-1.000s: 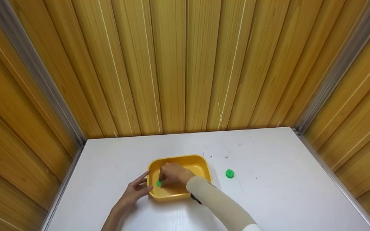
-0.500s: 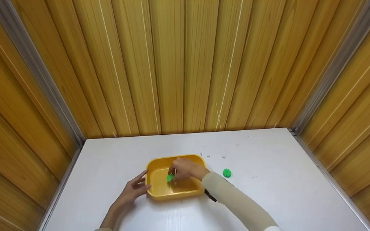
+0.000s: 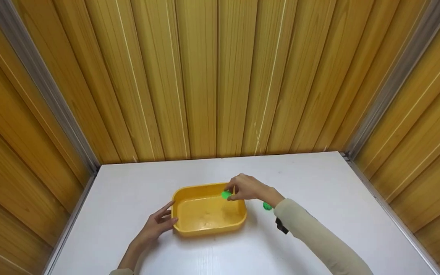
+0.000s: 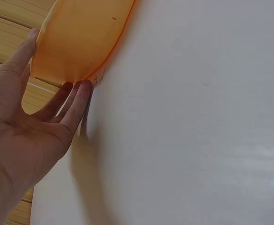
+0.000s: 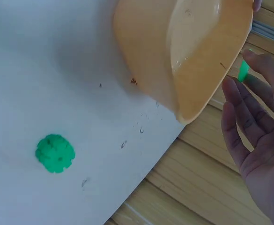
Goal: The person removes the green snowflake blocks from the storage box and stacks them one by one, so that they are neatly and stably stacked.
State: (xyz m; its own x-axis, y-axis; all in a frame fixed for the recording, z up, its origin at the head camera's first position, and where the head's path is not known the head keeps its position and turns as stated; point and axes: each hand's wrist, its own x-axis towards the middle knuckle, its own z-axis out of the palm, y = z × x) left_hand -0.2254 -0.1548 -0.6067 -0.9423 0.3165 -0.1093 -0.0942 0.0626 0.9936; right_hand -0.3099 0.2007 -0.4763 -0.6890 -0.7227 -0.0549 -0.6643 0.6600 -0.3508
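My right hand pinches a flat green disc between thumb and fingertips, over the right end of a yellow plastic tub. Seen edge-on in the right wrist view, the held disc is thin and lies just past the tub's rim. At the tub's left end my left hand rests its extended fingers and thumb against the wall and rim. The left wrist view has those fingertips touching the tub's outer side.
A round green piece with notched edges lies on the white table right of the tub, partly behind my right forearm in the head view. Wood-patterned panels rise behind the table and at both sides.
My right hand has lifted the green disc from the tub's floor and carried it right and away from me to the far right rim. The left hand stays at the tub's left end.
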